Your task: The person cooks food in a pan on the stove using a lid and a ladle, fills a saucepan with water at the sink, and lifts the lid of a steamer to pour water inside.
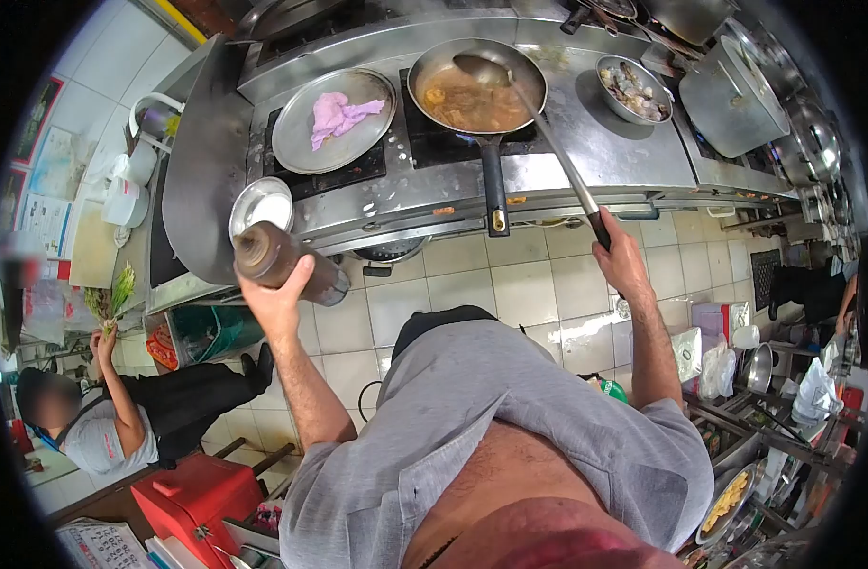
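Observation:
My left hand (280, 302) is wrapped round a brown-tinted jar or bottle (274, 254), tilted beside a small metal bowl (260, 202) with something white in it. What the jar contains I cannot tell. My right hand (626, 258) grips the dark end of a long metal ladle (568, 163). The ladle's bowl rests in brown, steaming sauce inside a frying pan (493, 180) on the stove. Lumps show in the sauce. The pan's black handle points toward me, with neither hand on it.
A round metal lid or tray (296, 142) bears a pink cloth (337, 118). Right of the pan stand a metal bowl of raw seafood-like pieces (633, 93) and a large pot (734, 97). Another person (121, 408) at left holds green herbs (116, 296). A red box (195, 503) is behind.

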Tool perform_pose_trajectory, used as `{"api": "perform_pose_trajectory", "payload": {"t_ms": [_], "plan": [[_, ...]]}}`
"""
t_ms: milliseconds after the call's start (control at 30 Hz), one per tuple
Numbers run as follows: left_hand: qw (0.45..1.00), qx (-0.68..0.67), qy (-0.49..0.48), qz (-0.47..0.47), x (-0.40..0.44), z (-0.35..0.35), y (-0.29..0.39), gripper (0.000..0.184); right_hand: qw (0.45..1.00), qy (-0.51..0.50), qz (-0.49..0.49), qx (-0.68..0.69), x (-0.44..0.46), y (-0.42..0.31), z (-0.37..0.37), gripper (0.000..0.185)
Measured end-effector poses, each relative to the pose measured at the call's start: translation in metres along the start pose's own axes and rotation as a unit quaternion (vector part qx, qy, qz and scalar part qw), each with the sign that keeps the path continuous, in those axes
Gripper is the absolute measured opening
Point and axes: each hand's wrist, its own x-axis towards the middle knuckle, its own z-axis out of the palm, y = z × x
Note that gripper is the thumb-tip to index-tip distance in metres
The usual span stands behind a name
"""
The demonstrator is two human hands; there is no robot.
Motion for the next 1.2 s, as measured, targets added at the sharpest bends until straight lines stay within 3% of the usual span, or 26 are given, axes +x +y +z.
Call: {"api": "perform_pose_trajectory", "payload": {"t_ms": [100,167,367,467,600,633,767,800,867,900,933,967,1000,1033,1067,1133,1167,1200], "plan": [[0.998,0.003,0.055,0.010,-0.008,-0.028,0.002,0.063,0.996,0.071,-0.056,-0.026,0.029,0.015,0.017,0.055],[0.995,0.014,0.098,0.028,-0.016,-0.050,0.004,0.061,0.999,0.033,0.015,-0.006,0.046,0.011,0.020,0.056],[0.960,0.050,0.266,0.073,-0.055,-0.146,0.030,0.051,0.985,-0.061,0.058,0.149,0.046,-0.003,0.024,0.058],[0.919,0.130,0.359,0.098,-0.077,-0.187,0.053,0.054,0.988,-0.062,0.025,0.137,0.019,-0.013,0.013,0.059],[0.841,0.278,0.455,0.093,-0.110,-0.245,0.077,0.050,0.989,-0.072,0.053,0.116,-0.027,-0.053,-0.010,0.060],[0.855,0.241,0.447,0.110,-0.124,-0.274,0.073,0.053,0.984,-0.081,0.071,0.144,-0.038,-0.060,-0.011,0.060],[0.775,0.224,0.580,0.115,-0.167,-0.337,0.078,0.069,0.981,-0.095,0.103,0.137,-0.053,-0.058,0.002,0.058],[0.757,0.221,0.610,0.078,-0.181,-0.358,0.078,0.071,0.986,-0.074,0.093,0.120,-0.053,-0.057,0.011,0.056],[0.732,0.303,0.606,0.069,-0.202,-0.388,0.088,0.070,0.994,-0.044,0.025,0.092,-0.038,-0.037,0.031,0.053],[0.759,0.190,0.607,0.138,-0.212,-0.401,0.090,0.068,0.995,-0.054,0.018,0.076,-0.028,-0.032,0.036,0.053],[0.748,0.283,0.576,0.168,-0.241,-0.446,0.085,0.072,0.998,-0.036,-0.035,0.040,-0.005,-0.005,0.045,0.053],[0.712,0.287,0.608,0.202,-0.248,-0.454,0.095,0.075,0.996,-0.014,-0.086,0.002,0.020,0.024,0.053,0.053],[0.731,0.291,0.602,0.136,-0.269,-0.478,0.109,0.079,0.999,-0.033,0.027,-0.002,0.006,-0.028,0.057,0.053],[0.711,0.280,0.622,0.171,-0.285,-0.493,0.115,0.077,0.995,0.014,-0.003,-0.100,-0.005,-0.061,0.067,0.050],[0.686,0.291,0.641,0.183,-0.306,-0.518,0.120,0.077,0.987,0.061,-0.089,-0.116,0.018,-0.041,0.077,0.048],[0.630,0.339,0.664,0.218,-0.345,-0.554,0.134,0.067,0.981,0.100,-0.135,-0.099,0.050,-0.028,0.096,0.043],[0.598,0.374,0.667,0.240,-0.357,-0.561,0.143,0.058,0.988,0.092,-0.094,-0.077,0.055,-0.036,0.103,0.040],[0.619,0.336,0.660,0.262,-0.366,-0.560,0.157,0.058,0.990,0.084,-0.042,-0.102,0.056,-0.051,0.112,0.036]]}}
